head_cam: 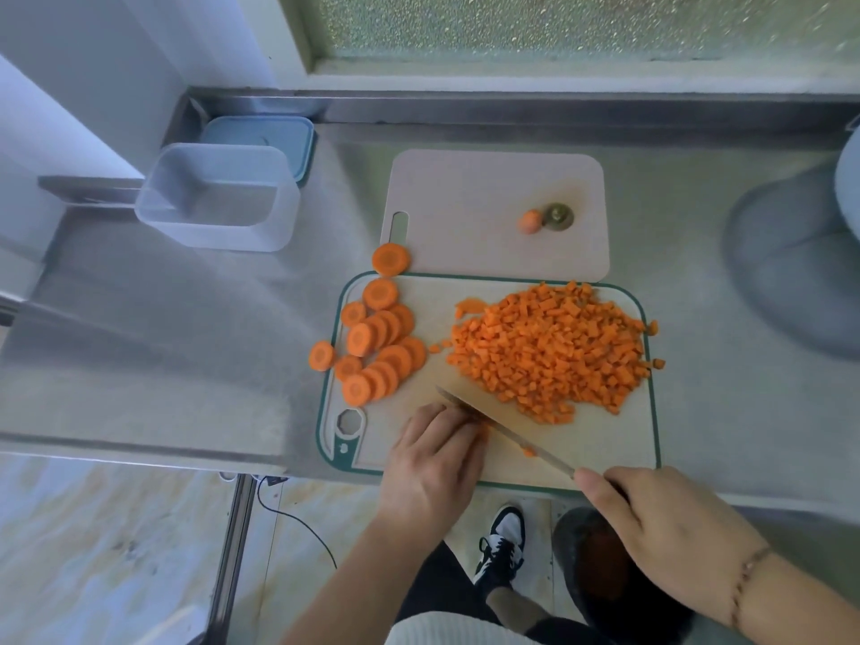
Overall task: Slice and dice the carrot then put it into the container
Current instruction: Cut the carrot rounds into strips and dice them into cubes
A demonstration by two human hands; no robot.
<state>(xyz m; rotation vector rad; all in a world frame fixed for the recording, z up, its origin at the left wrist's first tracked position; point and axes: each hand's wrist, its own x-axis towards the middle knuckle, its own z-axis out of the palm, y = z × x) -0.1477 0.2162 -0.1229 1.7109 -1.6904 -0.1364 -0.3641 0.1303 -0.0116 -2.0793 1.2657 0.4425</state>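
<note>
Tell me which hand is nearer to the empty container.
Left. The left hand is on the board, right of and below the clear container. The right hand, holding the knife, is farther right.

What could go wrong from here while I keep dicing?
1. The left hand has its fingertips right against the knife, so a slip could cut them.
2. Two carrot slices already lie off the cutting board; more may slide onto the counter.
3. The diced carrot reaches the board's right edge and could spill.
</note>
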